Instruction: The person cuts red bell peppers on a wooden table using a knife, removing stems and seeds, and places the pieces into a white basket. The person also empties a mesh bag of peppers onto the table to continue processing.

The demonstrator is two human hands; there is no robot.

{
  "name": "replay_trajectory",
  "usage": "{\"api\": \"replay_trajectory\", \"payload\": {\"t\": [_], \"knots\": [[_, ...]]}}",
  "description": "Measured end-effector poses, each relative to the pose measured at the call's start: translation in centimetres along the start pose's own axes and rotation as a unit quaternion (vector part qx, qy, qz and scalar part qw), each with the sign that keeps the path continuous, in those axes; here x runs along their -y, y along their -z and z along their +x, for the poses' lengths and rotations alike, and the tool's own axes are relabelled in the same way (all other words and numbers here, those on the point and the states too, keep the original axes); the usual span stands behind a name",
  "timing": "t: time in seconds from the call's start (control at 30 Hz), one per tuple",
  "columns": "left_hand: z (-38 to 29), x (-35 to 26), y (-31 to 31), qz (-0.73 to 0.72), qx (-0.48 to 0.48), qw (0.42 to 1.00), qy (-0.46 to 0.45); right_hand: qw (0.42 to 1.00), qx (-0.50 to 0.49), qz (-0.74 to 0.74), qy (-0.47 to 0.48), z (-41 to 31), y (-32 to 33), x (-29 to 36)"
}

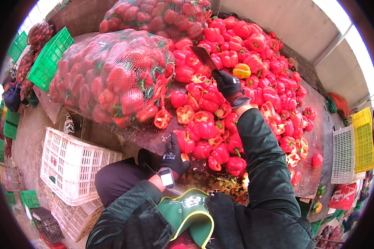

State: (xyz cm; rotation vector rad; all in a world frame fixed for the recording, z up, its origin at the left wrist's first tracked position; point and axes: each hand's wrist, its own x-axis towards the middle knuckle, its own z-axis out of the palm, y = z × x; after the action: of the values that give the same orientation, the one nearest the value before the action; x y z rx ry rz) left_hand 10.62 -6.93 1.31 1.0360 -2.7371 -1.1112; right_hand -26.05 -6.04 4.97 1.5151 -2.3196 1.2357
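My right hand (227,84), in a dark knit glove, grips a knife with a broad, stained blade (204,58), held out over a large heap of red bell peppers (210,99). A yellow-orange pepper (241,71) lies just beside that hand. My left hand (174,155), gloved too, rests low at the near edge of the heap, fingers pointing away from me; whether anything is under its palm is hidden. Near its fingertips are whole and cut peppers, one cut open (185,114) with its pale inside showing.
Mesh sacks full of red peppers (112,74) lie on the table (308,149) at the left and back. A white plastic crate (78,162) stands left of my knee, green crates (50,59) beyond. Yellow (363,140) and white crates stand right. Pepper scraps (218,183) lie before my apron.
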Motion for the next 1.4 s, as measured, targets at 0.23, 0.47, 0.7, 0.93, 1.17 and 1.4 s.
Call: {"api": "replay_trajectory", "payload": {"t": [0.23, 0.47, 0.7, 0.93, 1.17, 1.4], "knots": [[0.5, -1.0, 0.7, 0.007, 0.063, 0.996, 0.059, 0.902, 0.292, -0.314, -0.041, 6.0, -7.8, -1.8], [0.4, -0.8, 0.4, 0.022, 0.042, 0.998, 0.047, 0.895, 0.312, -0.310, -0.068, 4.2, -8.0, -0.2], [0.3, -0.3, -0.2, 0.009, 0.002, 1.000, 0.028, 0.962, 0.150, -0.219, -0.070, -1.4, -1.0, 2.2], [0.2, -0.4, -0.3, 0.028, -0.003, 0.999, 0.022, 0.940, -0.067, 0.226, -0.247, -2.5, 0.2, 4.2], [0.5, 0.0, -0.5, 0.027, 0.002, 0.999, 0.016, 0.780, -0.109, 0.464, -0.406, -5.2, 0.5, 3.5], [2.2, 2.5, -1.8, -0.018, -0.043, 0.998, -0.043, 0.838, -0.143, 0.389, -0.356, -9.2, 5.8, 3.6]]}}
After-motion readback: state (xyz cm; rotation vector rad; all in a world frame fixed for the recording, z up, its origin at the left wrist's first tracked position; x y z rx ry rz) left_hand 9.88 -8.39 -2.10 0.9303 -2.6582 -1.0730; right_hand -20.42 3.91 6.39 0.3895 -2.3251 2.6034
